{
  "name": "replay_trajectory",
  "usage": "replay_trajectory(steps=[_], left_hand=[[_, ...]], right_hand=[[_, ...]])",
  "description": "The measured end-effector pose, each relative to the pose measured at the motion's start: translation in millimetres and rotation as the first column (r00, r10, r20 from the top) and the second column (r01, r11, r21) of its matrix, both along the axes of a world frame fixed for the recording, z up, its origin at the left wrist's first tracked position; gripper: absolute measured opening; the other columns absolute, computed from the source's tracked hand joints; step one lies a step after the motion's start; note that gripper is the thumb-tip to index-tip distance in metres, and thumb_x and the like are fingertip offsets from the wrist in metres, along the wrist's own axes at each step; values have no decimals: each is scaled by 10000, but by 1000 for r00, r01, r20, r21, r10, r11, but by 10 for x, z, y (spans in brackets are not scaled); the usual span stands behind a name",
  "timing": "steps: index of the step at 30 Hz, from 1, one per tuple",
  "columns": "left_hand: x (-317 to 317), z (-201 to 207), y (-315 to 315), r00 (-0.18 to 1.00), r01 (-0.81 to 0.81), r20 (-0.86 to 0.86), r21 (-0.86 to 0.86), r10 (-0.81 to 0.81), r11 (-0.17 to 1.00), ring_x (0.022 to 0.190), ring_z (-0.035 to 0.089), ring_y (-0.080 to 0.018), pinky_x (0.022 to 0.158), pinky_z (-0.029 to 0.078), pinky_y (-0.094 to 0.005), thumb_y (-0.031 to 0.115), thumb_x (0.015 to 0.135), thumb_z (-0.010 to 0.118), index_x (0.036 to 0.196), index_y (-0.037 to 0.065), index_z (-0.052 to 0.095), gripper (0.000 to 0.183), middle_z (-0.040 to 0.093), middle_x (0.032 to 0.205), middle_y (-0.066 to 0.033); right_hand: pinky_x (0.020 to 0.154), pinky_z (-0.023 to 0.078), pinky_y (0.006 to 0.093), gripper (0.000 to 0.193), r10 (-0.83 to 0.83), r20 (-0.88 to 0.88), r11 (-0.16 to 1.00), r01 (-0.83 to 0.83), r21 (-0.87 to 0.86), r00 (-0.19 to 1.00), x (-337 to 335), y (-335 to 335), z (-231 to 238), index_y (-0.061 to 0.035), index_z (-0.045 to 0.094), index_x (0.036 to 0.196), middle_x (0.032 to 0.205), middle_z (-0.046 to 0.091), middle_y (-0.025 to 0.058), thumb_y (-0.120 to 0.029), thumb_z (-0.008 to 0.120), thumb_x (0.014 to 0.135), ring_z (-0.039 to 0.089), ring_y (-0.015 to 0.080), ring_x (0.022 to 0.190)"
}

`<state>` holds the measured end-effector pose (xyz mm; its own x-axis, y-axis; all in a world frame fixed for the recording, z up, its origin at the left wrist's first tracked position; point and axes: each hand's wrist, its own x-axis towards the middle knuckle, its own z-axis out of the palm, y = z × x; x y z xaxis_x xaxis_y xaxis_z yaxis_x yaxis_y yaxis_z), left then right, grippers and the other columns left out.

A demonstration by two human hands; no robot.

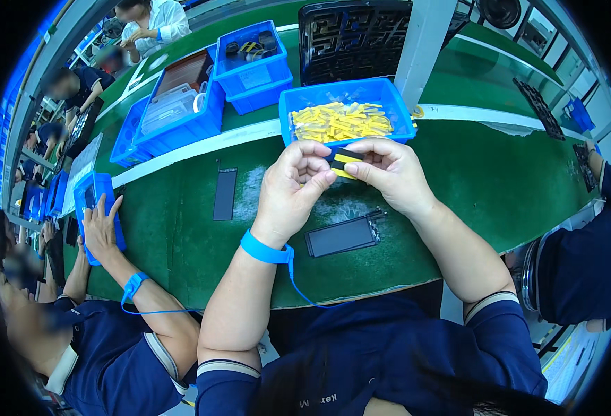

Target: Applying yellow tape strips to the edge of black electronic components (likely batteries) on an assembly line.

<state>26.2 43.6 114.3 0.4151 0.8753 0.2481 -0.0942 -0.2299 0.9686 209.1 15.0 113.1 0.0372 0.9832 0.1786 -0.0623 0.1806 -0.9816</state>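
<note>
Between my two hands is a small flat piece with black and yellow stripes (348, 158), perhaps a sticker or tape strip. My right hand (397, 179) pinches it by thumb and fingers from the right. My left hand (290, 187), fingers curled and a blue wrist strap below, closes on its left edge; the fingertips partly hide the contact. Just beyond them stands a blue bin (403, 118) full of yellow strips (340, 121). Nearer to me on the green table lie dark phone-screen panels (341, 236), apparently stacked, with small flex ends at the right.
Another dark panel (225, 195) lies left of my hands. Blue bins (212, 114) with trays and parts stand at the back left. A grey post (416, 59) rises behind the strip bin, beside a black slotted tray (350, 41). A co-worker's hand (101, 225) rests on a blue box at left.
</note>
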Motion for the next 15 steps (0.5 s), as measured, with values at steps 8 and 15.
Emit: replay_trajectory(steps=[8,15], left_hand=[[-244,33,189,919,-119,-380,-23,102,993,666,564,-65,624,476,-214,22,826,656,897,8,605,88,594,743,0],[-319,-165,291,486,-42,-789,409,376,912,648,610,-215,624,493,-336,42,719,697,829,21,622,135,610,694,-88]], right_hand=[[558,430,184,171,-91,-101,995,95,27,991,192,43,-8,-6,664,972,799,646,15,-86,702,825,547,47,654],[595,455,199,179,-127,73,992,126,10,989,157,-11,24,-7,672,991,787,633,4,-87,696,833,562,55,682]])
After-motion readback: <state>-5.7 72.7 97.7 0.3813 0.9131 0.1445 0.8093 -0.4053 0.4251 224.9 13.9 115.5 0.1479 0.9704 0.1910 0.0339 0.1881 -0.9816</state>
